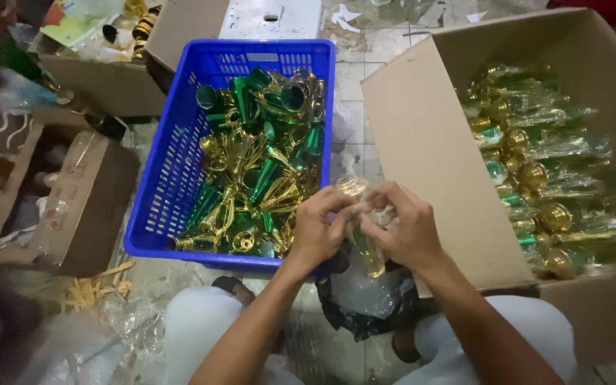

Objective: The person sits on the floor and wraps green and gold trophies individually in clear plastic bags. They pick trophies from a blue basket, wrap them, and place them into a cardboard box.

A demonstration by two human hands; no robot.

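I am kneeling on the tiled floor (365,57), forearms converging in front of my knees. My left hand (316,232) and right hand (408,229) are meeting at the centre, fingers curled and pinching a gold trophy piece (362,235) in clear wrapping; the piece is tilting, its gold cup end up and left, its lower end toward my lap. Below the hands, a black plastic bag (365,314) is lying between my knees. Just beyond my left hand, a blue plastic crate (172,171) is holding loose green and gold trophy parts (258,164). To the right, an open cardboard box (429,142) is holding wrapped trophies (543,178). Smaller cardboard boxes (87,207) are sitting at far left.
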